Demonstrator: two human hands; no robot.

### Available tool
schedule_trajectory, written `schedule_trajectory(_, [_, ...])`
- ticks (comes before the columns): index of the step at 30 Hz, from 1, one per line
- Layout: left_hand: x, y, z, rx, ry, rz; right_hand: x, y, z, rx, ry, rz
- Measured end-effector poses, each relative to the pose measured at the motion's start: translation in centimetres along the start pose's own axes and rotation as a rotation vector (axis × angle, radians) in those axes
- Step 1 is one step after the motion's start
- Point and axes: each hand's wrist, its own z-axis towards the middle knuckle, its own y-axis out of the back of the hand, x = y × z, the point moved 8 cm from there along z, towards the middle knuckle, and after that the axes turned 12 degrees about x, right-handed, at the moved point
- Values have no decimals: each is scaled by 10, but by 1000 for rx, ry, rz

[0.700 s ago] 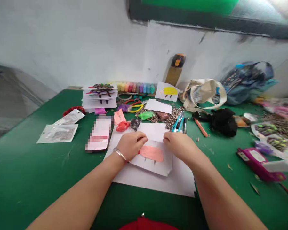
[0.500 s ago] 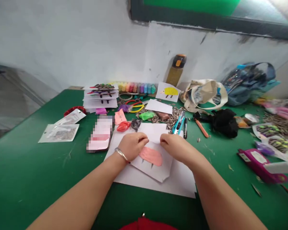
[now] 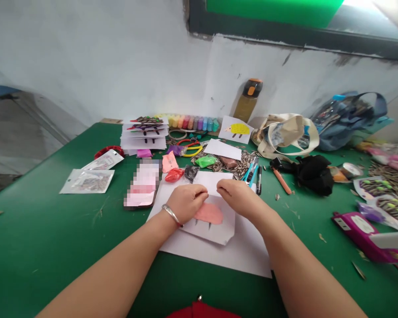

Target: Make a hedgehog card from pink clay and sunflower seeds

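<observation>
Left grip (image 3: 187, 202), a bare hand with a silver bangle (image 3: 172, 215) at the wrist, and right grip (image 3: 237, 195), also bare, face each other with fingers curled in; from my end I can't make out whether either is closed on anything. Just below them I see the white paper card (image 3: 223, 232) with its salmon-pink oval (image 3: 210, 214), partly hidden by the left grip. It lies on a larger white sheet (image 3: 248, 256) on the green bench (image 3: 59, 251).

2 hands (image 3: 187, 202) (image 3: 236, 194) near pink shape (image 3: 211, 214), white paper (image 3: 250, 247), green table (image 3: 69, 243)
</observation>
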Motion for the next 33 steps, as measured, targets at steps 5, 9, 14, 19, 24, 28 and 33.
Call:
schedule_trajectory(5, [0, -2, 0, 9, -10, 11, -14, 20, -2, -336, -21, -18])
schedule_trajectory(9, [2, -3, 1, 8, -8, 10, -18, 38, -17, -525, -15, 70])
schedule_trajectory(14, [3, -2, 2, 4, -4, -14, -14, 27, -20, -414, -19, 348])
schedule_trajectory(19, [4, 2, 2, -20, 15, -22, -1, 0, -13, -139, -37, 583])
schedule_trajectory(24, [5, 6, 0, -52, 21, -51, 4, 0, -10, -79, -56, 497])
schedule_trajectory(28, [3, 9, 0, -69, 23, -65, 4, -1, -8, -88, -62, 486])
schedule_trajectory(33, [2, 9, 0, -65, 29, -74, 4, -1, -8, -62, -98, 435])
